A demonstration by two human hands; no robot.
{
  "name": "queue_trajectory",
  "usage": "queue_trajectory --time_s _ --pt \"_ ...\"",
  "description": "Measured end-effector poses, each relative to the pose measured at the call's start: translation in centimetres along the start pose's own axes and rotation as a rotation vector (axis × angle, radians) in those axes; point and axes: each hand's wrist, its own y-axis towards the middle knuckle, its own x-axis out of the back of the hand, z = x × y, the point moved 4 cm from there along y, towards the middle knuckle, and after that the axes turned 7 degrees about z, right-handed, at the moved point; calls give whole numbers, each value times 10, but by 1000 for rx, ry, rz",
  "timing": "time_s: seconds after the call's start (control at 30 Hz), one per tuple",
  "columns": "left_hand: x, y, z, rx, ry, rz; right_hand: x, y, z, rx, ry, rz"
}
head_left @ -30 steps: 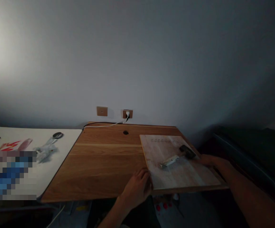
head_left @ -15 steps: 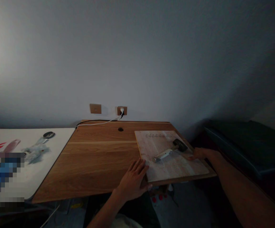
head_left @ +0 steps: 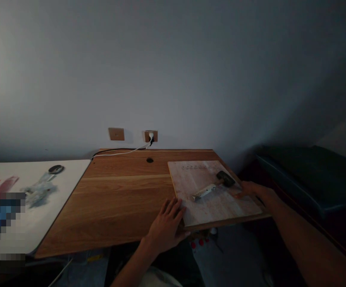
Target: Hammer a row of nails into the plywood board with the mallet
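A flat, whitish, worn board [head_left: 196, 215] lies on the right part of a wooden desktop [head_left: 119, 199]. On top of it rests a mallet with a black head [head_left: 225, 179] and a pale, wrapped-looking handle [head_left: 204, 192]. My left hand [head_left: 167, 223] lies on the desk's front edge, fingers spread, fingertips against the board's left side and thumb at the front edge. My right hand [head_left: 252, 189] is at the board's right edge, with fingers stretched onto its surface near the mallet head; part of that hand is dark and hard to see. Neither hand touches the mallet.
A white table [head_left: 68, 187] adjoins on the left, holding a roll of tape [head_left: 56, 169] and crumpled plastic [head_left: 40, 191]. Cables [head_left: 119, 152] run along the wall to a socket [head_left: 151, 136]. A dark padded thing [head_left: 310, 175] stands right of the desk.
The view has shifted slightly, so the scene sits a little higher and further left. Both hands stay at the board's sides, and the mallet keeps its place on it.
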Motion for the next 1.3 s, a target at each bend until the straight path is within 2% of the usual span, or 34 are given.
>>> queue_trajectory --time_s 0.1,0.2,0.47,0.7,0.87,1.03,1.13,1.3 --pt "1 1 0 8 35 24 -6 -5 -1 -31 -47 134" --pt "1 1 1 -5 44 8 -9 -13 0 -43 -59 178" --pt "-5 0 4 -48 98 -29 -7 -43 10 -30 -41 162" --pt "9 -12 8 39 163 -74 -9 -57 31 45 -74 141" --pt "34 -31 27 100 229 -125 -23 -69 59 146 -45 94" --pt "62 -57 52 171 231 -153 -44 -90 97 199 -39 25" --pt "76 -79 68 220 272 -154 -55 -107 125 254 -22 9" --pt "96 -126 89 337 319 -106 -65 -133 169 438 41 51"
